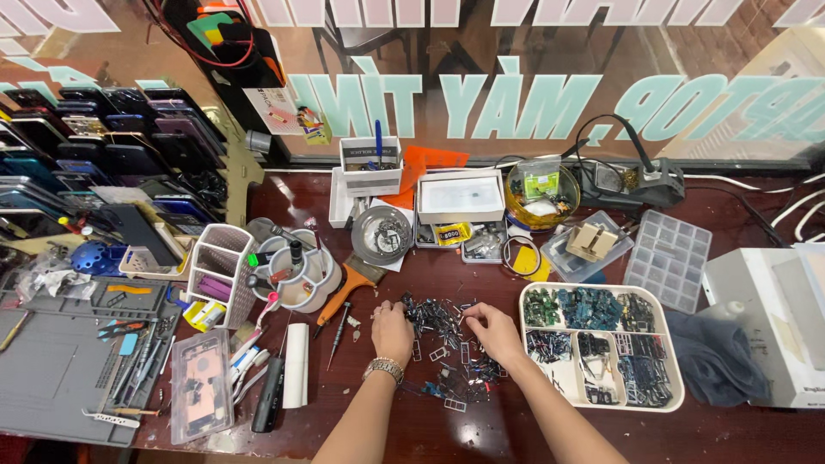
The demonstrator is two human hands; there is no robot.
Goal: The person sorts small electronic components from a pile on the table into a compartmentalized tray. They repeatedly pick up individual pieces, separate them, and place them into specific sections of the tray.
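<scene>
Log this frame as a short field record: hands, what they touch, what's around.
left hand: fingers down at the left edge of the parts pile, metal wristband on the wrist
right hand: pinching into the pile's right side
parts pile: small dark metal bits loose on the wooden table
sorting tray: white, compartmented, right of the pile
left side: grey work mat, tool caddy

Bright even light, window glare, perhaps edge distortion

Window sign (516, 103): pale teal lettering is running across the glass ahead of you.
White box (461, 196): flat, rectangular, sitting below it.
Small bag (541, 180): clear, green-labelled, resting in the yellow bowl (516, 210).
</scene>
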